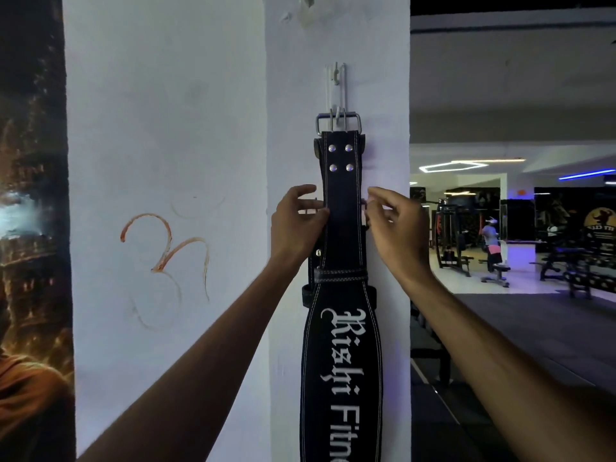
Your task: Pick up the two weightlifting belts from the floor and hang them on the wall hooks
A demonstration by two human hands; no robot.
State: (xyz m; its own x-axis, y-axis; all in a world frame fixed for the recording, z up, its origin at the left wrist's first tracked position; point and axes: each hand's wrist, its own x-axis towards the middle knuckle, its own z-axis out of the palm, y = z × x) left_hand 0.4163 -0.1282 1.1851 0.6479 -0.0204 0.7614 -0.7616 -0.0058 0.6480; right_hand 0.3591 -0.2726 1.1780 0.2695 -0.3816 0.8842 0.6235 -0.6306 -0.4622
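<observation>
Fingers (308, 208) of the left hand (296, 225) were loosely curled, tips touching the belt (341, 201) on its left edge; the right hand (391, 225) sat half-open just off the right edge, maybe pinching something small, couldn't tell. Belt hung by its buckle (338, 121) from the wall hook (336, 78), probably just being steadied. A second belt seemed to be tucked behind it.

I have just one camera, and it sits on my head. It looks straight ahead at a white pillar (336, 45), very close up. My arms reach out from the bottom of the picture. On the right I can see far into the gym room (513, 235).
</observation>
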